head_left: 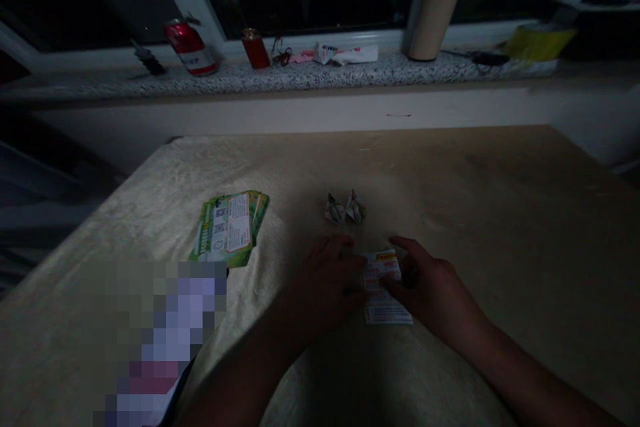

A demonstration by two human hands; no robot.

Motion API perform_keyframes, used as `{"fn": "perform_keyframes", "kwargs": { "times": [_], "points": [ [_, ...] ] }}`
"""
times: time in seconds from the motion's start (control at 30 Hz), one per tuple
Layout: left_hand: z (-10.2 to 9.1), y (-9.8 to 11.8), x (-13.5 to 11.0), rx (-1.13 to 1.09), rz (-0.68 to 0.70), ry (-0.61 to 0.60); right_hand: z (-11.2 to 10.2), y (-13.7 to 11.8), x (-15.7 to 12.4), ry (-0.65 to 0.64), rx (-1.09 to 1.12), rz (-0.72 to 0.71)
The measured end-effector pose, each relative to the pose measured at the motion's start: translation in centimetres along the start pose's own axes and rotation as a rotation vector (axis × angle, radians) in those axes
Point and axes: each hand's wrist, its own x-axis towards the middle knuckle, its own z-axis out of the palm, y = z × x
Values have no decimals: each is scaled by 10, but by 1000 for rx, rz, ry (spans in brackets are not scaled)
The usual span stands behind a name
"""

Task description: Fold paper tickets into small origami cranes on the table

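Note:
A small printed paper leaflet (383, 287), white with orange and dark lettering, lies flat on the cloth-covered table in front of me. At its left edge rests my left hand (327, 283), fingers stretched out and touching the paper. My right hand (430, 287) is over the right side, thumb on the print and index finger apart from it near the top corner. Neither hand is closed round the sheet. Just beyond my hands stand two small folded paper pieces (335, 210) with pointed tips, side by side. Shadow blurs the details of my fingers.
Left of my hands a fanned stack of green leaflets (225, 230) lies on the table (470, 193). Nearer me is a pixelated, blurred-out object (175, 327). Along the granite sill (300, 79) are a red can (190, 47), a reddish jar (256, 50) and a cardboard tube (440, 3).

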Motion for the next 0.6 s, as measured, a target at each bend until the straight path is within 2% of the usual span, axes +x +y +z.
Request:
{"fn": "perform_keyframes", "kwargs": {
  "times": [0.23, 0.6],
  "points": [
    [-1, 2, -3, 76, 132, -61, -2, -1, 1, 2, -81, -6],
    [-1, 2, -3, 83, 124, -69, -9, 6, 4, -1, -114, -3]
  ]
}}
